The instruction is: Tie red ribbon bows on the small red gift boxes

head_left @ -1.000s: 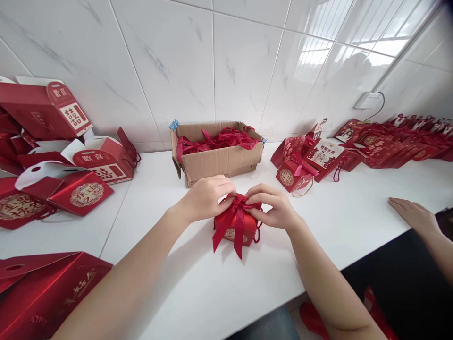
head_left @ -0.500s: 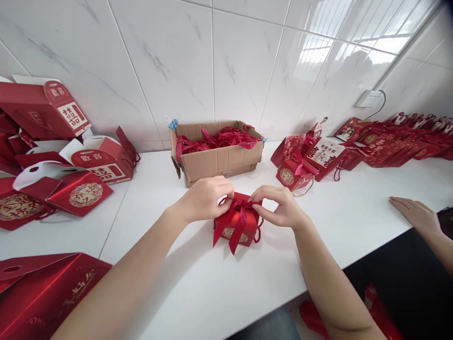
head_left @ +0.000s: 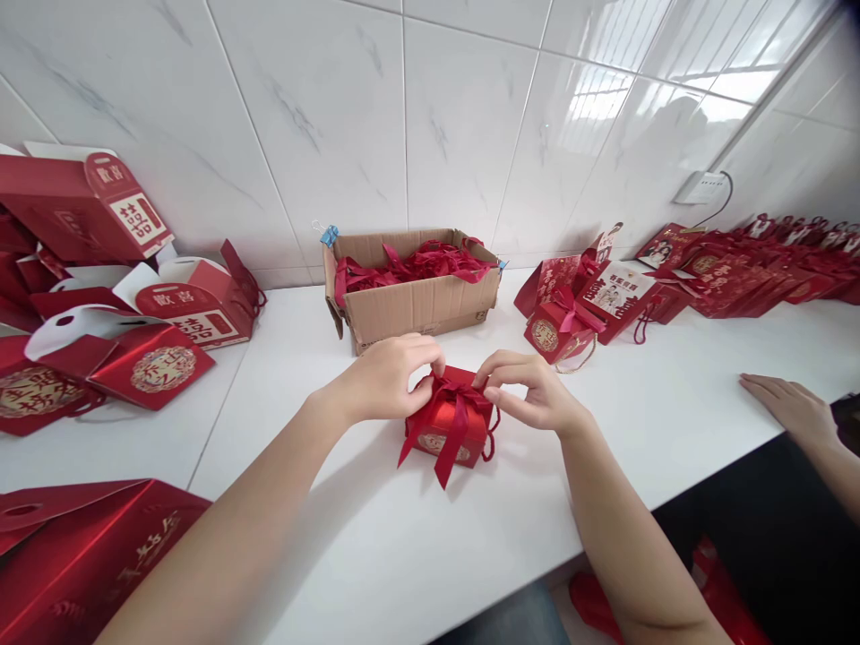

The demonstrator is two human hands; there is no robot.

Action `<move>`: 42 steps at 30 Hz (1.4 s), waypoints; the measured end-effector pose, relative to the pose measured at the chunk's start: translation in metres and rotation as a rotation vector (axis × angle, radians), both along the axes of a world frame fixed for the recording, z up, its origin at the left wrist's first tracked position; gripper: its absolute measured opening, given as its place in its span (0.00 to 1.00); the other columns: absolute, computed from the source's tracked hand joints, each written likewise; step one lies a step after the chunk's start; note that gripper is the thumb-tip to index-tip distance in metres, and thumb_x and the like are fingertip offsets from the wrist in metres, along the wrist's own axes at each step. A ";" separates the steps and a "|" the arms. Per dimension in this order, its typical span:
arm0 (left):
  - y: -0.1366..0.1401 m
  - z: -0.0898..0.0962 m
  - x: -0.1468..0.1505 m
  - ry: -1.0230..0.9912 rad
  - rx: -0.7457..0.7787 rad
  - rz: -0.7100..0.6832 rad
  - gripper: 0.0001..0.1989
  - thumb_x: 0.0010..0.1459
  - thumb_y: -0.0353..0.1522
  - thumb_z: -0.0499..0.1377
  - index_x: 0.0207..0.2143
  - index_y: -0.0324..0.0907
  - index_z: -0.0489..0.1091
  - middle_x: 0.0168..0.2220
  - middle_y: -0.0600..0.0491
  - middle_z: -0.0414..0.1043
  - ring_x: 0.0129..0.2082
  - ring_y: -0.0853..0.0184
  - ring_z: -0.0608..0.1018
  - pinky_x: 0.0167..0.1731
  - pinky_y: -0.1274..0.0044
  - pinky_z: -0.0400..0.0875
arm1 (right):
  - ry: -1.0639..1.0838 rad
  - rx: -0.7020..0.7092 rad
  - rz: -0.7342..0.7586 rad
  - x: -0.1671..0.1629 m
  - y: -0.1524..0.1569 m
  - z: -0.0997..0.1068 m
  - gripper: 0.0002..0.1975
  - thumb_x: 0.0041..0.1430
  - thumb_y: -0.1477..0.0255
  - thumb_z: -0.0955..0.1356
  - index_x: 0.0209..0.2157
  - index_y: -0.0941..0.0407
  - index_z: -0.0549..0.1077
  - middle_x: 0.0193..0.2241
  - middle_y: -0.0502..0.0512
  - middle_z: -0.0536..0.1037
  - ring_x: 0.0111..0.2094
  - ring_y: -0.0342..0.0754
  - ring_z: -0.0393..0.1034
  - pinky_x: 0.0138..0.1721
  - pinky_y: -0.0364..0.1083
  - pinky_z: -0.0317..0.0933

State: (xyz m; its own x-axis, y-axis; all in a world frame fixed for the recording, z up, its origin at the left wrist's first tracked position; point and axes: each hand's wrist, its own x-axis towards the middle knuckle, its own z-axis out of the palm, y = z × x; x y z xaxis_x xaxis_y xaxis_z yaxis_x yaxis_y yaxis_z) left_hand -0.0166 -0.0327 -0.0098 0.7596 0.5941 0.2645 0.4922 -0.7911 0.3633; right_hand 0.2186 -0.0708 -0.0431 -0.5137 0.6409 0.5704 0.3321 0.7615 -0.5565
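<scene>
White tiles (head_left: 436,116) back the desk (head_left: 417,555). Boxes (head_left: 161,367) crowd nine o'clock; the left hand (head_left: 396,376), narrowed, touches the bow (head_left: 458,392) at its ten o'clock, atop a gift box (head_left: 435,441) off centre towards six; the right hand (head_left: 528,390), equally narrow, reaches its three o'clock. Grips: cannot tell.

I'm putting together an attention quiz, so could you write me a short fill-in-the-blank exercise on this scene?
1. The small box between the left hand and the right hand is ____ in colour.
2. Behind it, an open cardboard box holds a heap of ____.
3. The clip at the cardboard box's left corner is coloured ____.
4. The co-worker's hand is at the ____ side of the picture.

Missing words: red; ribbons; blue; right.
</scene>
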 end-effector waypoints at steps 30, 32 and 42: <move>-0.014 0.006 0.013 -0.040 -0.107 0.033 0.09 0.57 0.29 0.54 0.31 0.42 0.75 0.29 0.55 0.72 0.30 0.69 0.72 0.29 0.78 0.65 | -0.034 0.068 -0.191 -0.018 -0.001 -0.010 0.03 0.60 0.75 0.64 0.33 0.56 0.70 0.27 0.53 0.73 0.26 0.43 0.66 0.29 0.43 0.62; -0.014 0.006 0.013 -0.038 -0.109 0.025 0.08 0.57 0.29 0.55 0.31 0.42 0.74 0.29 0.55 0.72 0.30 0.69 0.72 0.29 0.78 0.64 | -0.029 0.060 -0.201 -0.019 -0.002 -0.011 0.03 0.60 0.75 0.64 0.33 0.56 0.70 0.27 0.52 0.73 0.26 0.43 0.66 0.29 0.43 0.62; -0.010 -0.001 0.011 0.023 -0.018 -0.021 0.08 0.57 0.31 0.56 0.32 0.45 0.77 0.29 0.55 0.70 0.30 0.70 0.71 0.28 0.78 0.63 | -0.017 0.013 -0.207 -0.020 -0.002 -0.009 0.04 0.60 0.77 0.64 0.31 0.56 0.68 0.28 0.52 0.72 0.28 0.43 0.66 0.29 0.43 0.62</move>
